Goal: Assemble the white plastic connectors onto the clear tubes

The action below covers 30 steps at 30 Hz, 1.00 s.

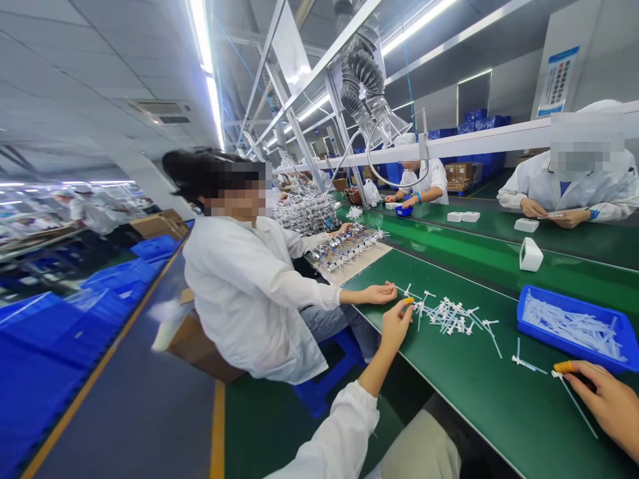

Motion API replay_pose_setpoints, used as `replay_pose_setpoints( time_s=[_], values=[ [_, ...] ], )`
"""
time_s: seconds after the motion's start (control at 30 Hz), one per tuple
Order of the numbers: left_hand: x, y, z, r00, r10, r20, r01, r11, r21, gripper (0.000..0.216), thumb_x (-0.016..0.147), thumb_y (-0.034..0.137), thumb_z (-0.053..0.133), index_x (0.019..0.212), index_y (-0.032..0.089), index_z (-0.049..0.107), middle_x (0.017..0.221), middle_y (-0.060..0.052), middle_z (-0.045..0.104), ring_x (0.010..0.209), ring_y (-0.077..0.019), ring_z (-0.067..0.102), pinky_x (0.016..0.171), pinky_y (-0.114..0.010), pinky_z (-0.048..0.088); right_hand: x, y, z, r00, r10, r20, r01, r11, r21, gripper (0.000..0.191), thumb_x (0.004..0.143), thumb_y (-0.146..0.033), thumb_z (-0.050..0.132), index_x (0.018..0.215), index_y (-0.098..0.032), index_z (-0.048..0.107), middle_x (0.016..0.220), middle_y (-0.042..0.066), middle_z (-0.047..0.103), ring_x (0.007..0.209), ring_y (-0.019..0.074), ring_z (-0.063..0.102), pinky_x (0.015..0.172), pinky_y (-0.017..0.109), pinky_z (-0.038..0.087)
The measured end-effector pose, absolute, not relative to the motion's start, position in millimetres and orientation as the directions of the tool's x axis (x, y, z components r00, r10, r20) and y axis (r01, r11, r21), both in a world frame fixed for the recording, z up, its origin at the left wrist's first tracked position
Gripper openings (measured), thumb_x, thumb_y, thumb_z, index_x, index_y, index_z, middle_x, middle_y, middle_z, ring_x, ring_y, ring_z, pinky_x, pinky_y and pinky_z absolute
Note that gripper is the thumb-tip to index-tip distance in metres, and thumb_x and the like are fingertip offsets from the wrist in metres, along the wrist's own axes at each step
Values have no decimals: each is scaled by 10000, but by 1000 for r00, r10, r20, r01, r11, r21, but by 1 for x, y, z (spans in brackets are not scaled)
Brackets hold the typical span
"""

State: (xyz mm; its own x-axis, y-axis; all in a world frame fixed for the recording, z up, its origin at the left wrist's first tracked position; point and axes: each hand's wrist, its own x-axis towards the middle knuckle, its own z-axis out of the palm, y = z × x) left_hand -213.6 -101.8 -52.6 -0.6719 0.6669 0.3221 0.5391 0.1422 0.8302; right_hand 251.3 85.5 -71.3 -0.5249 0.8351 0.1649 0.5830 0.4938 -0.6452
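Observation:
My left hand [397, 324], with a yellow finger cot on one fingertip, is closed in a pinch at the left end of a pile of white connectors with thin tubes [449, 315]. At its fingertips is one white connector with thin tubes [420, 307]. My right hand [602, 398], also wearing a yellow finger cot, pinches another white connector piece [579, 406] whose thin translucent tube slants down across the green bench. Just left of that hand lies a separate connector piece [528, 364]. Behind it stands a blue tray [526, 326] of loose translucent tubes.
A co-worker's hand [380, 294] reaches in close beside my left hand. Beyond it, wired assemblies [344, 247] lie on a board. A white housing [530, 255] stands across the green bench [479, 392]. Other people sit along the far side.

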Motion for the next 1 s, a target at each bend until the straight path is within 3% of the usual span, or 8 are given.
replay_pose_setpoints(
  time_s=[0.4, 0.8, 1.0],
  values=[
    [-214, -101, -53, -651, 681, 334, 571, 151, 807, 357, 981, 430, 603, 1148, 207, 825, 625, 3, 703, 609, -205, 691, 672, -297, 510, 253, 86, -70, -517, 847, 127, 607, 467, -643, 488, 880, -683, 580, 1054, -314, 849, 1194, 56, 829, 1065, 376, 790, 852, 476, 668],
    [-211, -113, -48, -688, 627, 366, 497, 40, 867, 546, 1011, 563, 593, 1333, 154, 758, 698, -29, 711, 678, -209, 693, 689, -308, 551, 249, 80, -65, -531, 832, 162, 578, 496, -648, 455, 914, -638, 575, 1045, -294, 843, 1175, 67, 832, 1076, 357, 773, 885, 450, 645],
    [-201, -116, -37, -644, 667, 374, 450, -65, 891, 618, 974, 568, 678, 1417, 137, 704, 754, -41, 759, 713, -201, 711, 726, -311, 583, 240, 73, -56, -476, 858, 192, 547, 460, -700, 484, 910, -654, 597, 1050, -259, 840, 1125, 90, 839, 864, 293, 758, 747, 392, 618]
  ],
)
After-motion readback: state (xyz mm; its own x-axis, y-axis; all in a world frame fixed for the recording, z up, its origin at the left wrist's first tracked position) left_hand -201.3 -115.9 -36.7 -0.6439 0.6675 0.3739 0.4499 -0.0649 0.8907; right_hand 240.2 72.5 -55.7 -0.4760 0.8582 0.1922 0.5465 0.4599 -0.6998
